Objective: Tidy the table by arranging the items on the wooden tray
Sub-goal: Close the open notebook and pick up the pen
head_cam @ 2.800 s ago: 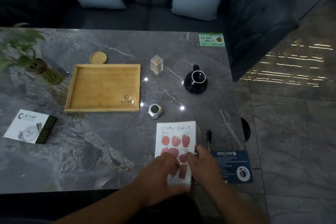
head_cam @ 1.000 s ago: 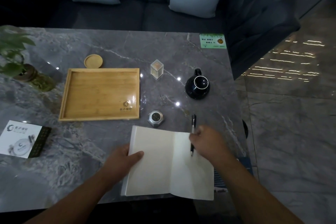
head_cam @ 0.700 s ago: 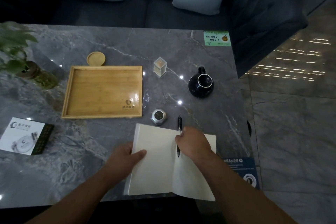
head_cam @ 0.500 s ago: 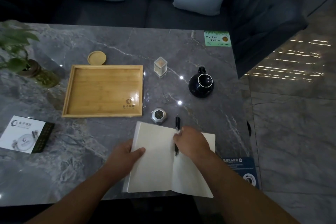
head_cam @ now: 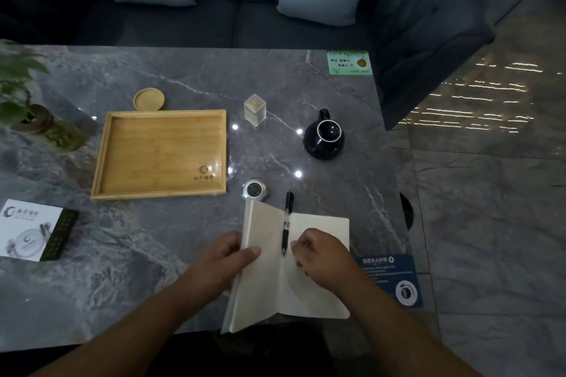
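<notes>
An empty wooden tray (head_cam: 116, 159) lies on the left half of the marble table. A blank-paged notebook (head_cam: 318, 294) is open at the near edge. My left hand (head_cam: 226, 257) grips its left half, which is lifted and folding toward the right. A black pen (head_cam: 286, 220) lies along the spine, its tip sticking out past the top. My right hand (head_cam: 321, 254) rests on the right page just beside the pen, fingers curled. A round wooden coaster (head_cam: 149, 98), a clear toothpick box (head_cam: 254, 110), a black teapot (head_cam: 324, 139) and a small silver tin (head_cam: 254, 190) stand around the tray.
A potted plant (head_cam: 33, 119) stands at the far left. A white booklet with a dark strip (head_cam: 33, 229) lies near the left edge. A green card (head_cam: 349, 63) and a blue card (head_cam: 392, 275) sit on the right side. A sofa with cushions is behind the table.
The closed notebook was opened flat. My right hand brought the pen from the table onto the spine and let it go. My left hand now lifts the left half.
</notes>
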Tool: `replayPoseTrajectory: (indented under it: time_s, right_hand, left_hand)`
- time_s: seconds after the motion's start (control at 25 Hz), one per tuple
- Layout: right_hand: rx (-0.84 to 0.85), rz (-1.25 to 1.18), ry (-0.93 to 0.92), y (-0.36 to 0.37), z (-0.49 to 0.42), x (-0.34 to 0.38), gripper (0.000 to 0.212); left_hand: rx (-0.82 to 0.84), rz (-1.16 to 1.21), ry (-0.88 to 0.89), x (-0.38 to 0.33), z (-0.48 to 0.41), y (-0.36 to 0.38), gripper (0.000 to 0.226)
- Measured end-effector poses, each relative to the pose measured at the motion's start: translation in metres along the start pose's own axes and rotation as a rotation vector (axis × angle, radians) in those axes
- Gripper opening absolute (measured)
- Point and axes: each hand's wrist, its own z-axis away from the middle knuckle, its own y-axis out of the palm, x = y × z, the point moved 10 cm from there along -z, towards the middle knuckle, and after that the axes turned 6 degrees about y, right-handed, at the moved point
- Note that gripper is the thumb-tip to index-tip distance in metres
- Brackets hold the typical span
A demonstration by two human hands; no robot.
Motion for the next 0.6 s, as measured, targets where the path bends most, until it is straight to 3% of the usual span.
replayPoseTrajectory:
  time_s: [0.28, 0.44, 0.6]
  right_hand:
    - [0.054, -0.472, 0.058, -0.018, 0.026, -0.024, 0.041]
    - [0.068, -0.466, 0.023, -0.033, 0.032, -0.038, 0.054]
    - [0.071, -0.356, 0.052, -0.037, 0.027, -0.065, 0.040]
  left_hand:
    - [0.173, -0.008, 0.035, -0.010, -0.008, 0.056, 0.048]
    - [0.098, -0.163, 0.025, 0.005, -0.026, 0.073, 0.043]
    - [0.022, -0.437, 0.004, 0.020, -0.039, 0.075, 0.073]
